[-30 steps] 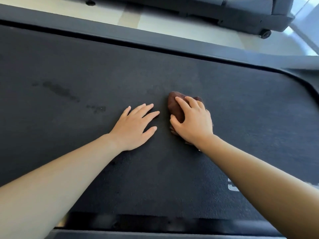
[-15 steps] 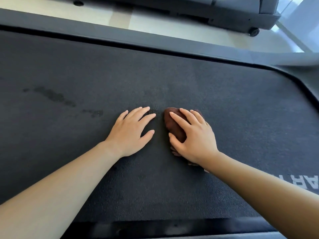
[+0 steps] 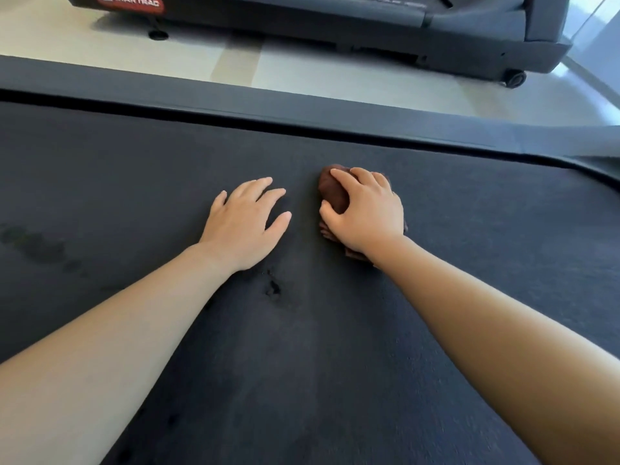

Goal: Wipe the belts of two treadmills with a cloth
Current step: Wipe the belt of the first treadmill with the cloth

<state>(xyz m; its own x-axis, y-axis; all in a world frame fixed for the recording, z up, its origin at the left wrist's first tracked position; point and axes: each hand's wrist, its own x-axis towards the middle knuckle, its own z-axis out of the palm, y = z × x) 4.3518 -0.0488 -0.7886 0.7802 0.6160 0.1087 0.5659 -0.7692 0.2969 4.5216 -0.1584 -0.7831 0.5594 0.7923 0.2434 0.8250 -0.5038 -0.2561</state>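
**Cloth (image 3: 333, 193) bunched on the belt (image 3: 318, 364)**

The right hand (image 3: 365, 213) grips the brown cloth just off centre, toward 1 o'clock. At its 9 o'clock the left hand (image 3: 241, 223) lies flat, fingers straight. Dark marks (image 3: 273, 288) lie at 6 o'clock, and a second treadmill (image 3: 369, 28) stands at 12.

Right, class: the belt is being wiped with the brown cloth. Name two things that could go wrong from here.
1. The cloth is bunched small under the right hand, so each stroke likely covers a narrow strip; the dark marks just behind the left hand and the smudges at far left could be missed.
2. The left hand lies flat on the belt and may leave fresh prints.
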